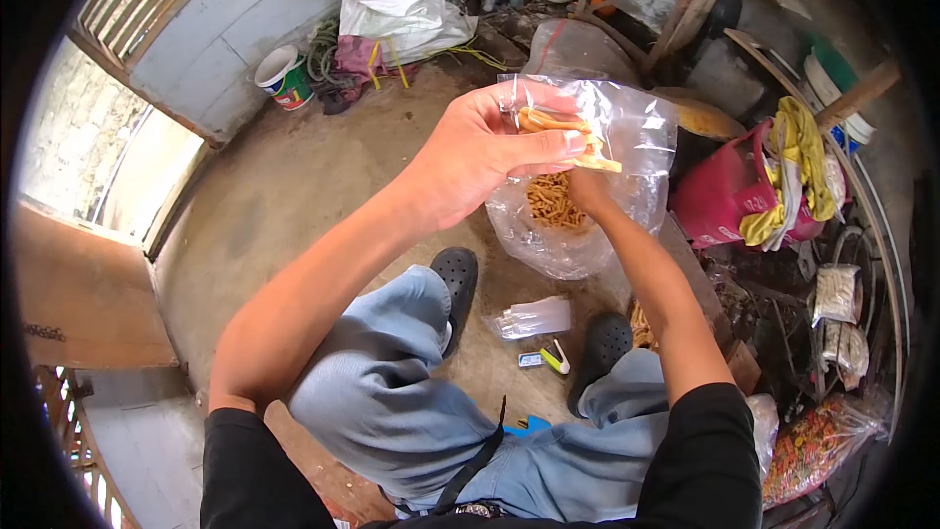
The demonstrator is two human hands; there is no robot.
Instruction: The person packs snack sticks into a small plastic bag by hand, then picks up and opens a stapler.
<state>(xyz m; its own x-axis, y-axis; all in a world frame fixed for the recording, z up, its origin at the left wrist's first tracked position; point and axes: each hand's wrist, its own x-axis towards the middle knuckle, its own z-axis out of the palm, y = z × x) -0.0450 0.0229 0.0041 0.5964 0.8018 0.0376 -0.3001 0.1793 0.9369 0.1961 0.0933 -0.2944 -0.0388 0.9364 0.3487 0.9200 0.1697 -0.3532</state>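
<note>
Brown sticks (553,204) heaped in clear bag (580,258)

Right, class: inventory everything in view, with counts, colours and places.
small bag: one, clear, upper centre
snack sticks: several, yellow, at small bag
large bag: one, clear, below small bag
snack pile: one, brown, inside large bag
flat bags: one stack, translucent, floor
stapler: one, lime green, floor
small box: one, blue-white, beside stapler
buckets: at least two, mostly white, background
sack: one, white, top
tub: one, magenta, right
cloth: one, yellow, over tub
snack bag: one, multicoloured, lower right
clogs: two, black, on feet
jeans: one pair, blue, legs
left hand: one, holding small bag
right hand: one, at snack pile, partly hidden
</note>
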